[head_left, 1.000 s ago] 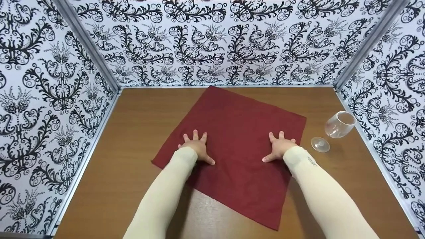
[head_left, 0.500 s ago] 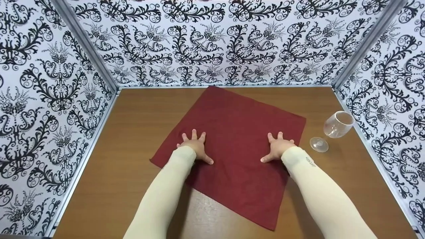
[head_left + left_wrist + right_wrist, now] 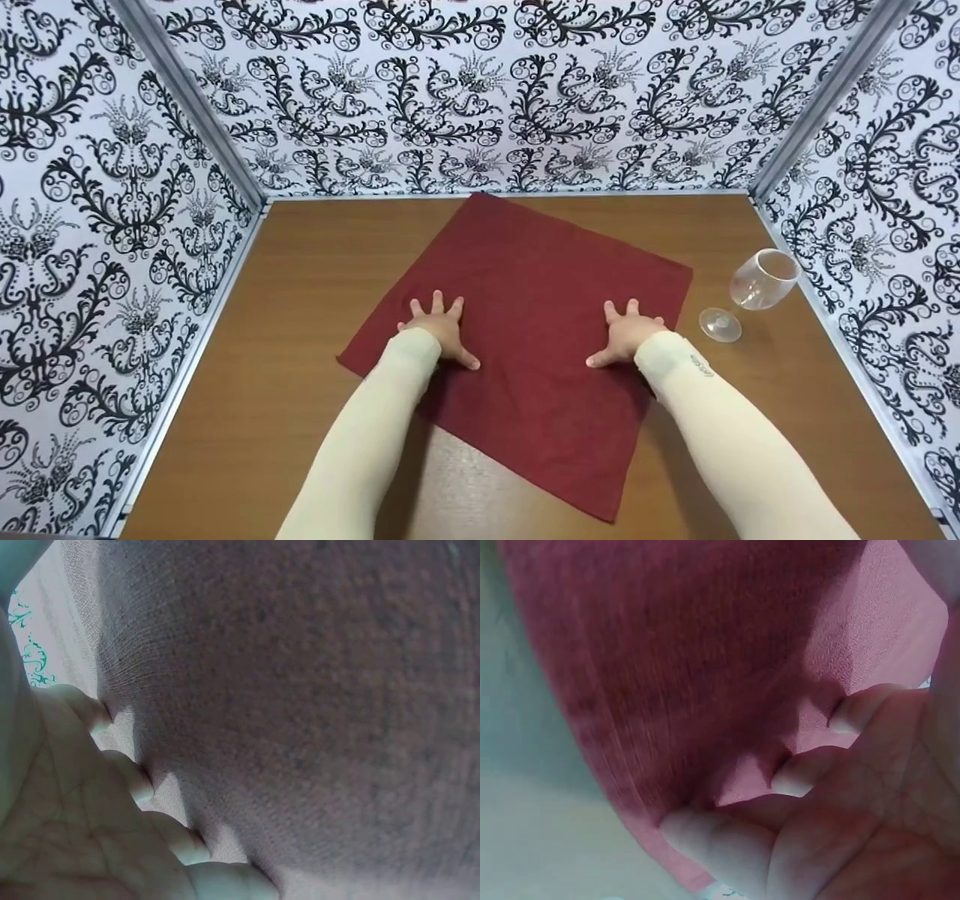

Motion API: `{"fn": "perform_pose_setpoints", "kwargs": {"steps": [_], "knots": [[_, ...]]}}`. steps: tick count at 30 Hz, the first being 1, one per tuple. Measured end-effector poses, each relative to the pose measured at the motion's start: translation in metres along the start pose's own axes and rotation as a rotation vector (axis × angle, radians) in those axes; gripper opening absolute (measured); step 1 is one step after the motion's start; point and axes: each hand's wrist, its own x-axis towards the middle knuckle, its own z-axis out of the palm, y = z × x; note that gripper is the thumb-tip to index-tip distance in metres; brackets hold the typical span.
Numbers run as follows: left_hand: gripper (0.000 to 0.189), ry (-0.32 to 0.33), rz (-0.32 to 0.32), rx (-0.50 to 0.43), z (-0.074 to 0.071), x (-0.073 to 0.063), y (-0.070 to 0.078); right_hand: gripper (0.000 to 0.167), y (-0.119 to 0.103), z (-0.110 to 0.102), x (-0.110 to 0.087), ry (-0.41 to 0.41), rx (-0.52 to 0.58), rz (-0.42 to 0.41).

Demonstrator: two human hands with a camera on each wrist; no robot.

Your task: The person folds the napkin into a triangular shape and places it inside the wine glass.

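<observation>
A dark red cloth napkin (image 3: 540,300) lies spread flat on the table, turned at an angle, with faint creases near its middle. My left hand (image 3: 441,330) rests on its left part, fingers spread and thumb pointing inward. On the right part, close to the cloth's edge, my right hand (image 3: 628,334) presses with fingers spread too. Both wrist views show fingertips touching the fabric, the palm raised above it: the left palm (image 3: 75,817) over the cloth (image 3: 300,705), the right palm (image 3: 877,817) beside the hemmed edge of the napkin (image 3: 630,765).
A clear wine glass (image 3: 763,281) stands upright on the right side, its foot (image 3: 720,325) a short way from the cloth's right edge. The brown wooden table (image 3: 300,285) is enclosed at the back and sides by black-and-white patterned walls (image 3: 480,97) with grey metal corner posts.
Both hands stay almost still on the cloth. The napkin's near corner has shifted slightly to the left; the whole view has drifted a little.
</observation>
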Motion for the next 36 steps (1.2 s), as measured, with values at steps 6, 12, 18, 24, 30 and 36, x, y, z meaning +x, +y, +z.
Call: {"fn": "perform_pose_setpoints", "kwargs": {"steps": [6,12,18,24,30,36], "knots": [[0.13,0.043,-0.041,0.018,0.006,-0.01,0.02,0.111,0.009,-0.013,0.008,0.125,-0.035,-0.032],[0.133,0.018,-0.054,-0.05,0.021,-0.02,0.032,0.117,0.027,-0.011,0.022,0.12,0.097,-0.09],[0.135,0.026,-0.066,-0.04,0.023,-0.017,0.032,0.116,0.031,-0.007,0.023,0.068,0.145,-0.104],[0.138,0.013,-0.055,-0.031,0.023,-0.012,0.03,0.115,0.029,-0.006,0.02,0.069,0.137,-0.091],[0.138,0.009,-0.044,-0.046,0.021,-0.01,0.027,0.115,0.024,-0.006,0.016,0.08,0.121,-0.094],[0.136,0.004,-0.03,-0.039,0.017,-0.008,0.024,0.116,0.026,0.0,0.019,0.074,0.113,-0.081]]}}
